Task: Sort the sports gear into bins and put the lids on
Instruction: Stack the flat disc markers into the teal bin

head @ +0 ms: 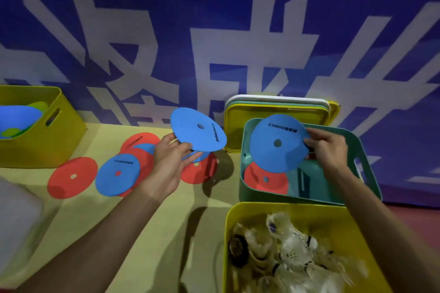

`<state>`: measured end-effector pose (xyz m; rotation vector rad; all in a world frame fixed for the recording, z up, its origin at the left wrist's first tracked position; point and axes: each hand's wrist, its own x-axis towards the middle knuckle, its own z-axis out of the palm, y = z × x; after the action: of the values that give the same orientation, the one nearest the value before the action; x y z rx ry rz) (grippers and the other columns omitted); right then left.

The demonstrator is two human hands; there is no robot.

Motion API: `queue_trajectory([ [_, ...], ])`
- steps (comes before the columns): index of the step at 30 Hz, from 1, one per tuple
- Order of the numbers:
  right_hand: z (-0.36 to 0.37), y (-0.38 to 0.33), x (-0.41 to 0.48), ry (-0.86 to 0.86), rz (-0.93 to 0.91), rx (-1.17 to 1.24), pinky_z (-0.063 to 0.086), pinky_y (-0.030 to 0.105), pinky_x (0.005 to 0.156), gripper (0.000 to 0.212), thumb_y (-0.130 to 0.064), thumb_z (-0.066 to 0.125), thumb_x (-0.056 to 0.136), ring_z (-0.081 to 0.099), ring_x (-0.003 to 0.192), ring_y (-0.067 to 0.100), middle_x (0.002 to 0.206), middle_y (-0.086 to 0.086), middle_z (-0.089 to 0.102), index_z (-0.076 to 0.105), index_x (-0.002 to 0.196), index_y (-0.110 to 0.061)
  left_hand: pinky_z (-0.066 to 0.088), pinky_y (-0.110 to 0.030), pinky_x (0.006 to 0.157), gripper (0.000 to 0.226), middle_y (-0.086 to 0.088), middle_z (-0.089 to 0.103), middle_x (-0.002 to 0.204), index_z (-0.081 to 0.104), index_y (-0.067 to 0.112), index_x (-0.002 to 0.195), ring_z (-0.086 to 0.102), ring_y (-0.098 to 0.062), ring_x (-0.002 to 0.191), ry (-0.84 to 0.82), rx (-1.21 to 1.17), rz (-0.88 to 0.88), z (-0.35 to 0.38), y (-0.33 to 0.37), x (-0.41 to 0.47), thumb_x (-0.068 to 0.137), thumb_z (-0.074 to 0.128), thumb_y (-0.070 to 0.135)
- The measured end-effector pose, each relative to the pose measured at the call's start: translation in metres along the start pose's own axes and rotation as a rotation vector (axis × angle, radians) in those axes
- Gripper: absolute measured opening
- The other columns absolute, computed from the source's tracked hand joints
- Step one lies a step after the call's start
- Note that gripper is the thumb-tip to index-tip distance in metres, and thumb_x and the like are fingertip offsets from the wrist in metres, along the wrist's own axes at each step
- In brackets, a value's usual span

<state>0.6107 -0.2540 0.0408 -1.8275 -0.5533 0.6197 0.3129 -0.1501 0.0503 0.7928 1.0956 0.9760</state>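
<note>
Sorting flat discs.
- Teal bin (309, 198), R side: disc bin, red disc (257, 179) lying inside.
- Lid stack (273, 112): leans on wall behind, kept for last.
- Blue disc (273, 147): over teal bin, right hand (328, 150) pinching rim, prob. for drop.
- Second blue disc (197, 129): left hand (171, 159) pinching edge, next in line (blue sliver beneath: held or lying, can't tell).
- Yellow bin (285, 209): contents blurred, prob. shuttlecocks.

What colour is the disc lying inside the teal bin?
The disc is red-orange; the head view shows it best.
</note>
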Motion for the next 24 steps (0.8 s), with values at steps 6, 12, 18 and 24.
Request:
queue_trajectory([
  [6,-0.001,0.038,0.024,-0.164,0.114,-0.271,0.055,0.031,0.054,0.035,0.006,0.055,0.086,0.065,0.065,0.022,0.108,0.016,0.067,0.065,0.119,-0.004,0.059,-0.035,0.078,0.037,-0.016,0.064,0.119,0.049,0.001,0.126,0.068,-0.026,0.101,-0.034,0.008,-0.018,0.028,-0.014,-0.003,0.091,0.051,-0.009],
  [12,0.029,0.075,0.041,-0.408,0.184,-0.502,0.059,0.029,0.053,0.037,0.005,0.055,0.087,0.069,0.068,0.024,0.101,0.017,0.068,0.063,0.12,-0.006,0.059,-0.04,0.076,0.039,-0.015,0.065,0.118,0.048,-0.001,0.126,0.068,-0.026,0.099,0.0,0.069,-0.029,0.026,-0.018,0.0,0.089,0.052,-0.012],
  [18,0.043,0.092,0.052,-0.432,0.213,-0.491,0.058,0.029,0.053,0.039,0.003,0.052,0.089,0.068,0.07,0.025,0.09,0.014,0.068,0.059,0.126,-0.009,0.06,-0.037,0.071,0.032,-0.011,0.068,0.11,0.051,0.009,0.113,0.071,-0.019,0.09,-0.001,0.087,-0.006,0.021,-0.014,0.0,0.088,0.054,-0.011],
  [24,0.03,0.088,0.057,-0.499,0.118,-0.786,0.048,0.034,0.095,0.046,-0.01,0.06,0.088,0.06,0.112,0.029,0.126,0.015,0.061,0.052,0.133,-0.006,0.06,-0.039,0.074,0.031,-0.013,0.068,0.113,0.052,0.006,0.116,0.07,-0.023,0.095,-0.052,0.086,-0.003,0.035,-0.011,-0.006,0.089,0.054,-0.009],
])
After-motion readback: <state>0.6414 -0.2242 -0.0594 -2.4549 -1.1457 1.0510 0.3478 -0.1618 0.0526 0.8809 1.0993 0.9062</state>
